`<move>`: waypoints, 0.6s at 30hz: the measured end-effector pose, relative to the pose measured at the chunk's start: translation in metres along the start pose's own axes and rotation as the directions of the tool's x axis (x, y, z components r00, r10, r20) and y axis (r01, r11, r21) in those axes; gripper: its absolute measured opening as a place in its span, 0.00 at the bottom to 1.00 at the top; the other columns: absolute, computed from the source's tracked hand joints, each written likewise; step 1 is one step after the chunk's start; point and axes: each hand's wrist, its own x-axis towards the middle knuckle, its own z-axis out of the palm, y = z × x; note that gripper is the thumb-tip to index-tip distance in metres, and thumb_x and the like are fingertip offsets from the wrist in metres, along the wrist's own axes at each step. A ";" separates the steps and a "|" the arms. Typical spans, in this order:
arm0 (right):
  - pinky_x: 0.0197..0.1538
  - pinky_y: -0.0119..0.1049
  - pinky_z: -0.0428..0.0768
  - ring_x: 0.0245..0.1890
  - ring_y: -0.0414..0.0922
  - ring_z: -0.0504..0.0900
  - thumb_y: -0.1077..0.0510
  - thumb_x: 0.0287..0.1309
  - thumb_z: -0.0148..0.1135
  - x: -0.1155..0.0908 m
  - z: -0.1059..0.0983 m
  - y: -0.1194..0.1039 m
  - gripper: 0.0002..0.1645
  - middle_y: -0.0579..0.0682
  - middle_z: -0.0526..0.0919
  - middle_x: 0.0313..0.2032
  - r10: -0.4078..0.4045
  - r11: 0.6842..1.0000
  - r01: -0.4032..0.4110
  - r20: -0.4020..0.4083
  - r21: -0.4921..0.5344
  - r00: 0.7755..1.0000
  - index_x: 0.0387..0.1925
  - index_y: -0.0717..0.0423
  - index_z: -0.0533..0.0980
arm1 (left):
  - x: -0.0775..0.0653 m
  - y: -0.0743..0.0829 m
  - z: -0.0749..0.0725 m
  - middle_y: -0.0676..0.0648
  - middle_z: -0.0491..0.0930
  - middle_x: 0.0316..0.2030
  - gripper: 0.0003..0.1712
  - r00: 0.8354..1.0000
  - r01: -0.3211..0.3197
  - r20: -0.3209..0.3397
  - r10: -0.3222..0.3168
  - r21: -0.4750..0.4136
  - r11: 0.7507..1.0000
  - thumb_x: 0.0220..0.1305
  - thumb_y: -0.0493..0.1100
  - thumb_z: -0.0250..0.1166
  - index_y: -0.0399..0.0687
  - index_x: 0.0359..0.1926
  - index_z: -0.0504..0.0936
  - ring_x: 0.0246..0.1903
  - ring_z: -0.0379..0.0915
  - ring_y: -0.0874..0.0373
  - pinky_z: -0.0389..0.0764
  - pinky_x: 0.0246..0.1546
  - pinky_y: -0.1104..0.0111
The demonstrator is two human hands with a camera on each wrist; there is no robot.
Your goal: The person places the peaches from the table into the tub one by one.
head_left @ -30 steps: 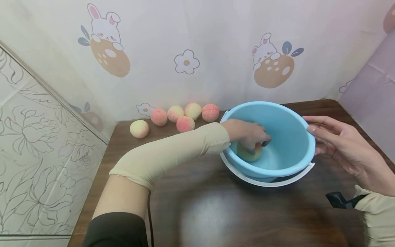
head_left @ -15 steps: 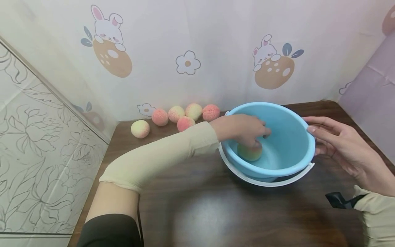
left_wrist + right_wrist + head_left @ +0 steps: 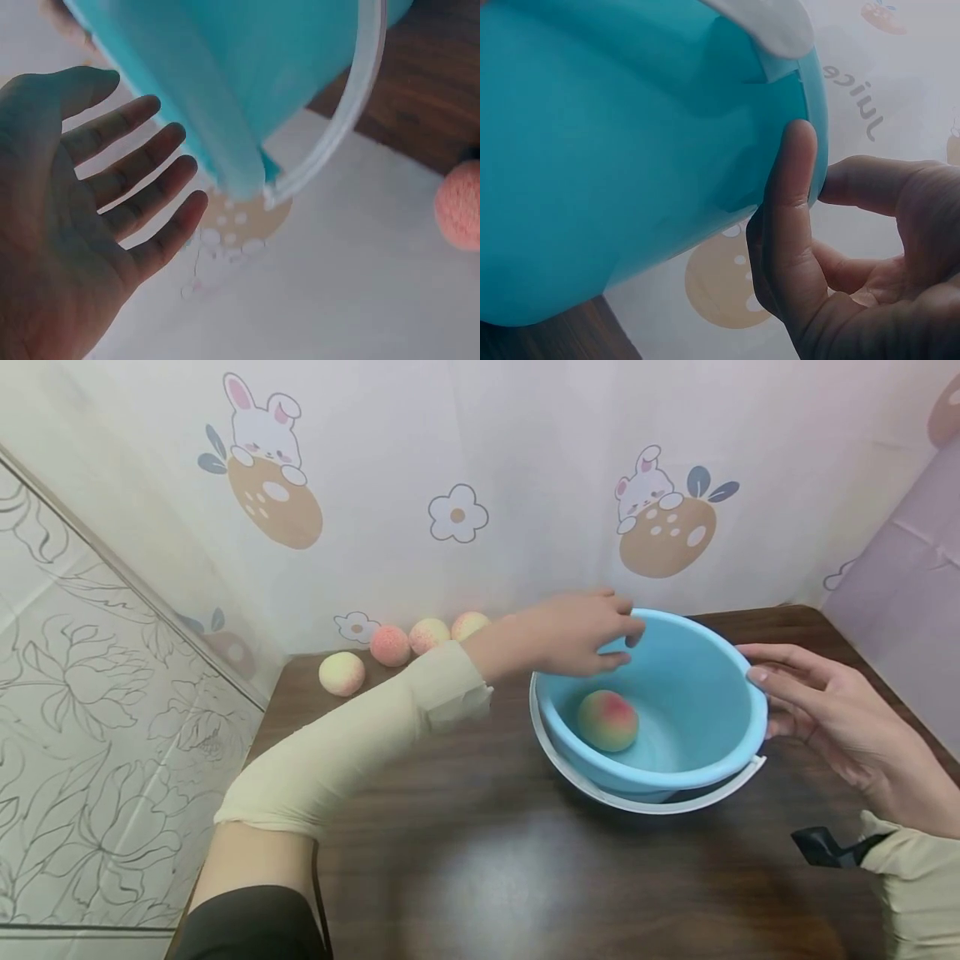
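My left hand is over the left rim of a light blue bucket, its fingers spread and holding nothing. In the left wrist view the same hand shows a bare palm beside the bucket's rim. Inside the bucket, on its bottom, lies one yellow-green peach with a red patch. My right hand pinches the bucket's right rim between thumb and fingers, as the right wrist view confirms on the blue wall. The white bucket handle hangs down around the front.
Several peaches stand along the back left of the brown table, among them a yellow one and a pink one. My left arm hides some of them. Behind is a patterned curtain; a floral panel borders the left.
My left hand has let go of the peach at the bucket's bottom and risen up and left to the rim. The right hand has stayed in place on the rim.
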 end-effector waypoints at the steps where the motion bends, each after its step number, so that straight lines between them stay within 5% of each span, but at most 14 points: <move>1: 0.32 0.40 0.88 0.31 0.46 0.91 0.71 0.74 0.52 0.000 0.000 0.000 0.23 0.47 0.90 0.46 0.004 1.000 -0.004 -0.014 -0.010 1.000 0.63 0.51 0.78 | -0.001 -0.003 -0.002 0.53 0.78 0.56 0.18 1.000 0.016 -0.017 -0.016 -0.005 1.000 0.78 0.56 0.55 0.59 0.61 0.79 0.58 0.71 0.58 0.74 0.60 0.69; 18: 0.32 0.40 0.88 0.33 0.45 0.92 0.72 0.73 0.52 0.001 -0.001 0.002 0.25 0.47 0.89 0.50 -0.011 1.000 0.011 -0.021 -0.003 1.000 0.66 0.53 0.76 | -0.026 -0.056 0.006 0.48 0.80 0.53 0.15 0.971 0.208 -0.099 -0.218 -0.103 0.973 0.78 0.49 0.54 0.52 0.57 0.81 0.54 0.73 0.53 0.77 0.56 0.63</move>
